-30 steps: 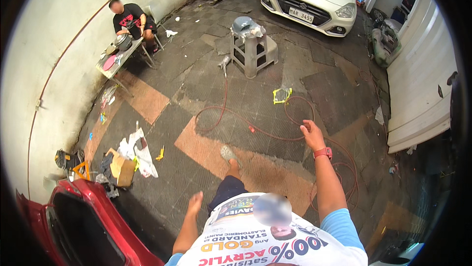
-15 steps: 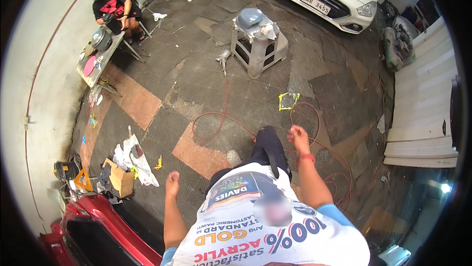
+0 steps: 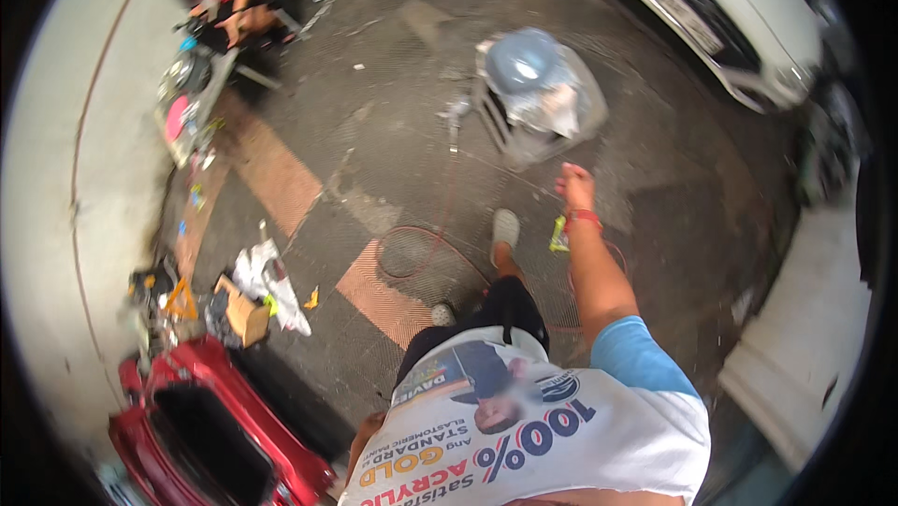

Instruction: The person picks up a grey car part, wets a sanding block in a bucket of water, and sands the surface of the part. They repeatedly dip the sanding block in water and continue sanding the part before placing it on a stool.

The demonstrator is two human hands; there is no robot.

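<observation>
1. Two pale clogs [image 3: 505,230] stand staggered on the floor, so the step in hand looks like walking, with no handling begun.
2. From this pose, taking anything up would call for the right hand [image 3: 576,188] to come closer to it and the fingers to spread; that is a judgement.
3. The right arm stretches forward. Its fingers are loosely curled, partly open, with nothing visible in them, though blur hides the detail.
4. The left hand [image 3: 368,427] is low beside the shirt [image 3: 524,412]; I cannot tell how far its fingers are open or whether they hold anything.
5. The stool [image 3: 538,143] stands ahead of the right fingertips, apart from them. On top are a blue-grey dome [image 3: 524,59] and crumpled plastic [image 3: 561,108].
6. The spray gun [image 3: 456,111] lies just left of the stool, farther from those fingers.
7. A yellow scrap [image 3: 559,234] shows on the floor beside the right wrist, partly hidden by it.
</observation>
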